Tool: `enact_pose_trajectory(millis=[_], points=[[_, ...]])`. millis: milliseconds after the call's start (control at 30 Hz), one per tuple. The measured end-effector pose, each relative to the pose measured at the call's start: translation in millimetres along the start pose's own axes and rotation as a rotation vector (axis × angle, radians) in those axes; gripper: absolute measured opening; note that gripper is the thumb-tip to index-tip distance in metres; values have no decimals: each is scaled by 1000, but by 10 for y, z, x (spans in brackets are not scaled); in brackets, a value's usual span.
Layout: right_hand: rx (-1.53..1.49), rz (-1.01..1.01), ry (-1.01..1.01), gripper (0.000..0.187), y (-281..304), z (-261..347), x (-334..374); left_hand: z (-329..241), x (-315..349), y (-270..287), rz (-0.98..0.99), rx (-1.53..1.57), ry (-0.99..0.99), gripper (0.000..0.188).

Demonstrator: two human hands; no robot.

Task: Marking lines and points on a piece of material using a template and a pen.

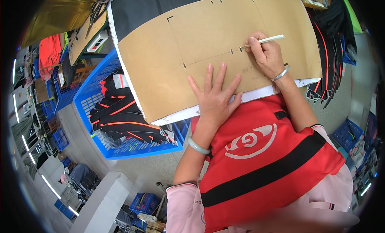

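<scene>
Right hand (pixel 268 54) grips pencil (pixel 265 40), near-level, tip left.

1. Below the bench's left edge you have a blue plastic crate (pixel 90 97) on the floor, filled with black garment pieces with red stripes (pixel 120 116).
2. Past the bench's right edge, more black pieces with red stripes (pixel 327 68) hang in a stack.
3. Off the bench's far left corner you see scissors (pixel 96 10) on a brown board, with orange fabric (pixel 50 52) beside it.
4. More blue crates (pixel 145 201) sit on the floor behind you.
</scene>
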State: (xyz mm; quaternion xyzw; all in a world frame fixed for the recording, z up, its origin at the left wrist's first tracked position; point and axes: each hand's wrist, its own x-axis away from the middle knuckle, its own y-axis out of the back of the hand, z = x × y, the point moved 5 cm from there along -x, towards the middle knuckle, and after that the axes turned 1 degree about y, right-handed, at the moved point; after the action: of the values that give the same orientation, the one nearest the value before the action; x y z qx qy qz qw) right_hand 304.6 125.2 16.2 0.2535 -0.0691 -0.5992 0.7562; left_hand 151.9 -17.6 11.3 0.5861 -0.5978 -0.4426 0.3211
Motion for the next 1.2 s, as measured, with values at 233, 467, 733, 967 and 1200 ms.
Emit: enact_pose_trajectory(millis=[233,467,733,967,1200], points=[[173,15,230,26,13,105,2,2,-6,5,-12,-5,-5,49],[-122,68,-141,28,-181,-23,-332,13,-11,17,-35,12,-5,48],[-103,227,26,38,-1222,315,-1219,6,5,-2,-47,71,-6,49],[-68,237,72,38,-1427,337,-1462,12,7,10,-55,100,-4,53],[-18,313,77,35,-1444,387,-1444,22,3,9,-41,109,5,52]])
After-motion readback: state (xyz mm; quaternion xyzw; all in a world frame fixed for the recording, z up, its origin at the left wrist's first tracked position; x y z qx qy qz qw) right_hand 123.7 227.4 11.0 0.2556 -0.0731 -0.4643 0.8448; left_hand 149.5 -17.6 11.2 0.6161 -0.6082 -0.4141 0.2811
